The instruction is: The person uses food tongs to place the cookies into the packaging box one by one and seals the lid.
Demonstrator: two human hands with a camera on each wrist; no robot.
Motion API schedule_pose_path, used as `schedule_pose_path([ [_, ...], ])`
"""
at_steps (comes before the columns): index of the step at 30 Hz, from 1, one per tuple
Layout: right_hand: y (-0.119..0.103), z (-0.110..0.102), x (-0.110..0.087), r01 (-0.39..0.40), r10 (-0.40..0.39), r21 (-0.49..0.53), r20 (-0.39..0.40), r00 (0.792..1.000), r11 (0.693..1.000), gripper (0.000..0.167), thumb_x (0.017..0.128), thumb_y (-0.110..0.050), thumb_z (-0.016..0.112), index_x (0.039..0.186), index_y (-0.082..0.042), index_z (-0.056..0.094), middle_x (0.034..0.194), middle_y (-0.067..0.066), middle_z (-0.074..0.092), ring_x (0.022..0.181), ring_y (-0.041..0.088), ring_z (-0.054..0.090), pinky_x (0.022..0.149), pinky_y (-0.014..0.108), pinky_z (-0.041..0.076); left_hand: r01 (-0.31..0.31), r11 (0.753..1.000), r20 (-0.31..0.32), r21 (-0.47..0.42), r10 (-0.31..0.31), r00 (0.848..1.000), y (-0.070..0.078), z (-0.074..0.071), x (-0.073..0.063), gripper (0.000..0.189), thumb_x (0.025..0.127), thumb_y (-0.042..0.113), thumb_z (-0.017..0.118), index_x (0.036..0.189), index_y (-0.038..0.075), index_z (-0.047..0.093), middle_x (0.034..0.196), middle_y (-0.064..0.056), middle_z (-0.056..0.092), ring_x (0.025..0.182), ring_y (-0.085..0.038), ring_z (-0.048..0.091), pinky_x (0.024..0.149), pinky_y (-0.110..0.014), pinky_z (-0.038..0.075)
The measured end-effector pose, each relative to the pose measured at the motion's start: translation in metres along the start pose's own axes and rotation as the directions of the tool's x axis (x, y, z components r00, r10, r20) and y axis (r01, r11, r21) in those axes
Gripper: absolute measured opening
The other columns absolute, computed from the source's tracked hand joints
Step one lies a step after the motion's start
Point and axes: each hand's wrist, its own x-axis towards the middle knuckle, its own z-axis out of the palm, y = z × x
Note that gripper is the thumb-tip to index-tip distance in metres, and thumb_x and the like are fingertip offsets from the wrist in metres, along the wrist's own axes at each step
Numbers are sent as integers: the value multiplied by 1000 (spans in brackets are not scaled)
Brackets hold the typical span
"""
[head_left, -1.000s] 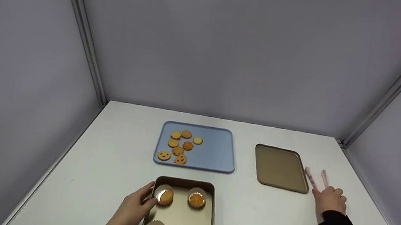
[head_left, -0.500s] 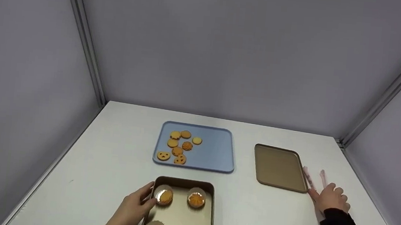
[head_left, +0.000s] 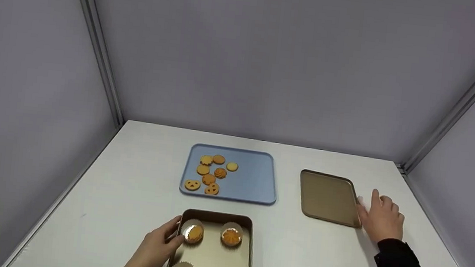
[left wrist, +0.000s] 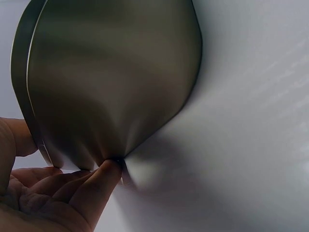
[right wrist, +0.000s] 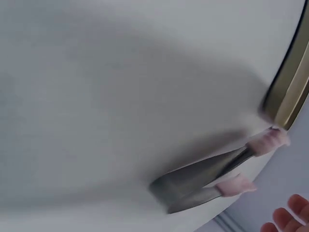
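Note:
At the front of the table, my left hand (head_left: 152,247) grips the left wall of a deep gold baking pan (head_left: 214,258), thumb over the rim and fingers outside. Several cookies in clear fluted cups, such as this cookie (head_left: 232,237), sit in the pan. In the left wrist view, the fingers (left wrist: 99,193) press on the pan's outside wall (left wrist: 116,72). My right hand (head_left: 382,219) is over the right side with its fingers extended. Metal tongs (right wrist: 198,173) with pink tips lie on the table by it, mostly hidden in the head view. In the right wrist view the fingertips (right wrist: 285,220) are apart from them.
A shallow brown-gold tray (head_left: 329,197) lies just left of my right hand. Behind the pan is a blue tray (head_left: 255,176), with several cookies (head_left: 208,179) on its left half. Grey panels (head_left: 253,56) enclose the white table (head_left: 143,163) at the back and sides.
My right hand has come off the tongs, moving up and slightly left, its fingers stretching out over them. The left hand and the pan keep their place.

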Motion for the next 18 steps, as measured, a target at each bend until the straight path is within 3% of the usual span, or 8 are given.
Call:
schedule_pose_path([
  [3,-10,2,5,89,-90,-14,-61,994,996,65,98,-25,68,146,10,43,132,40,48,117,62,48,86,76,43,-3,1000,5,2,3,1000,-1,0,0,61,102,19,64,155,-2,40,151,-30,45,132,-46,54,106,-51,51],
  [6,-19,4,9,149,-150,-15,-73,986,989,64,97,-24,70,146,9,45,137,37,48,122,58,48,91,74,43,-8,1000,-1,2,8,1000,-1,0,-1,61,102,19,64,154,-2,40,151,-30,46,132,-45,54,106,-51,51],
  [18,-48,11,8,258,-260,32,111,959,966,71,102,-32,63,154,7,36,154,29,42,139,50,40,111,67,36,-23,1000,-3,6,23,1000,0,-1,-2,61,102,20,64,154,-2,41,149,-30,48,132,-46,54,109,-54,47],
])
